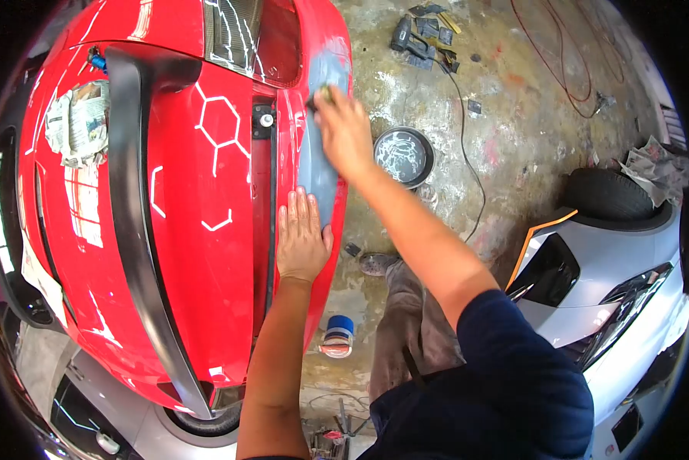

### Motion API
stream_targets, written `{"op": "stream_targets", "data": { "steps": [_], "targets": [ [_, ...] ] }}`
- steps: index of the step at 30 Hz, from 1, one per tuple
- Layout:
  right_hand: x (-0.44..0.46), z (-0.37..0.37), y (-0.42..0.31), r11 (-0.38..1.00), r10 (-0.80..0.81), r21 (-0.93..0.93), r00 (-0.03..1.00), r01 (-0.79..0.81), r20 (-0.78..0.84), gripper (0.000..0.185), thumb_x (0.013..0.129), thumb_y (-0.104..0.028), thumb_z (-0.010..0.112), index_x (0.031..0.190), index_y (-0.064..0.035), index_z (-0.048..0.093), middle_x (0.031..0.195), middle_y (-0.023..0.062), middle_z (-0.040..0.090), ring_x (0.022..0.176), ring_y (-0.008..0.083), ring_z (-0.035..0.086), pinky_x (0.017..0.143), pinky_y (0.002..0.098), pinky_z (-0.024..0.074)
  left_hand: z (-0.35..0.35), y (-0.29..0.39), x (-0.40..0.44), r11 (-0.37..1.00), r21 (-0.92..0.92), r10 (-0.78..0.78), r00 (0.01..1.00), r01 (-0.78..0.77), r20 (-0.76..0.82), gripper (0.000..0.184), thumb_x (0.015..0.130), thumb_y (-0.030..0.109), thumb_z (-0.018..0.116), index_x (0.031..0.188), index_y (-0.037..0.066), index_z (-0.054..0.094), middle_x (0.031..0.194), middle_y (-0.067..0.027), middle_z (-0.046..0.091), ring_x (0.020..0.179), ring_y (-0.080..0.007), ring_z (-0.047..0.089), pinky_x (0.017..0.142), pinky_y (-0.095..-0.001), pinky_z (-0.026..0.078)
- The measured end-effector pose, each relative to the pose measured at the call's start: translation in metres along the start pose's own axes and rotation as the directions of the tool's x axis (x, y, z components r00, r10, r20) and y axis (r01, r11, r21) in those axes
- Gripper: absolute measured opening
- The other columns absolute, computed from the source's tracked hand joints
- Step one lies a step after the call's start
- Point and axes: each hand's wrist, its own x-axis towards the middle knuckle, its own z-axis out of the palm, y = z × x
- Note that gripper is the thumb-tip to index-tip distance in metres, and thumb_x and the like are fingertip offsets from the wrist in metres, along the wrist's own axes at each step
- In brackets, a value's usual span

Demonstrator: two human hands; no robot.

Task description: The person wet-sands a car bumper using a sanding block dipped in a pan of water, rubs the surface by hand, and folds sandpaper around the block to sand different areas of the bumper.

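Resting my left hand [304,234] flat on the red car [206,180], fingers nearly together and gripping nothing, I have its fingertips at the edge of the grey patch [321,172] that runs along the side of the bodywork, with a blue-topped tub [339,326] on the floor near my legs. Farther along that patch, my right hand [344,130] is curled narrowly over a small dark pad [311,103], mostly hidden by my fingers and held against the grey surface. Beside that hand, a round basin [430,159] sits on the stained floor [505,153], and beyond it lies a corded power tool [408,37].
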Motion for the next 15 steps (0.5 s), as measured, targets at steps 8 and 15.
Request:
{"op": "stream_targets", "data": {
  "steps": [8,15],
  "targets": [
    [0.017,0.0,0.006,0.998,-0.037,-0.041,0.999,0.038,0.038,0.041,0.095,-0.015,0.066,0.136,-0.0154,0.066,0.151,0.0136,0.055,0.126,0.039,0.057,0.098,0.0541,0.0487,0.0,0.001,-0.006,1.0,0.012,0.003,1.0,-0.003,0.009,0.078,0.098,0.04,0.057,0.159,-0.005,0.037,0.171,-0.0243,0.026,0.161,-0.0353,0.021,0.131,-0.0504,0.015],
    [-0.015,-0.012,0.0,0.986,-0.168,0.005,0.981,0.168,0.098,0.044,0.093,-0.017,0.07,0.137,-0.0157,0.066,0.149,0.012,0.056,0.125,0.0365,0.057,0.099,0.0538,0.0484,0.001,0.0,-0.001,1.0,-0.003,0.005,1.0,-0.005,-0.007,0.077,0.099,0.039,0.056,0.159,-0.005,0.037,0.171,-0.0246,0.026,0.161,-0.0356,0.021,0.132,-0.0501,0.014]
  ]
}}
